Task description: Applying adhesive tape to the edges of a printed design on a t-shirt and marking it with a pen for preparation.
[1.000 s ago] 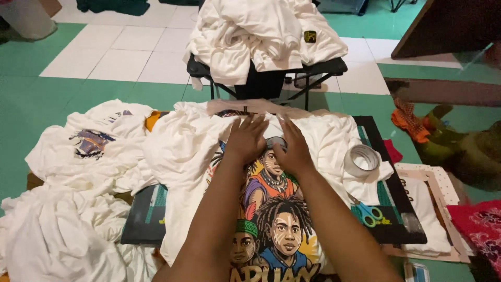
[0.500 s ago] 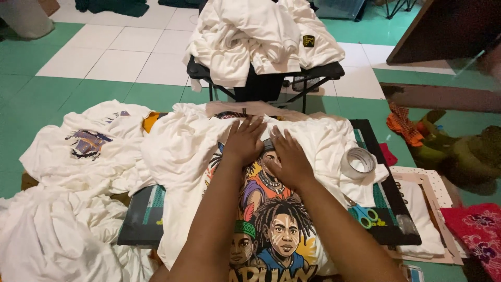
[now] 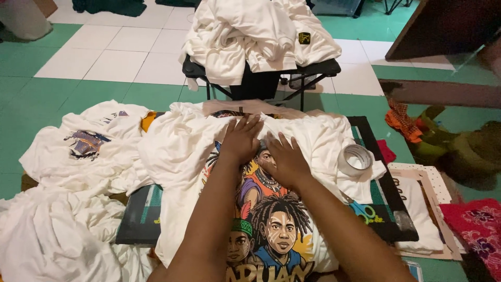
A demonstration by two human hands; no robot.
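We see both hands pressed flat on a white T-shirt that lies spread over a dark printing board on the floor. The left hand rests palm down at the top of the shirt's colourful print, its fingers straight and slightly fanned, gripping nothing. The right hand lies just beside it, touching it along the thumb side, fingers likewise stretched out and a little spread over the printed picture (neither hand closes on the cloth; both only lie on it). A roll of tape sits on the shirt's right sleeve, near the right hand, and a pair of blue-handled scissors lies on the board below it. To the left, more white shirts lie in loose heaps on the green floor. Beyond the board stands a black folding stand piled with white garments, and a red patterned cloth lies at the far right.
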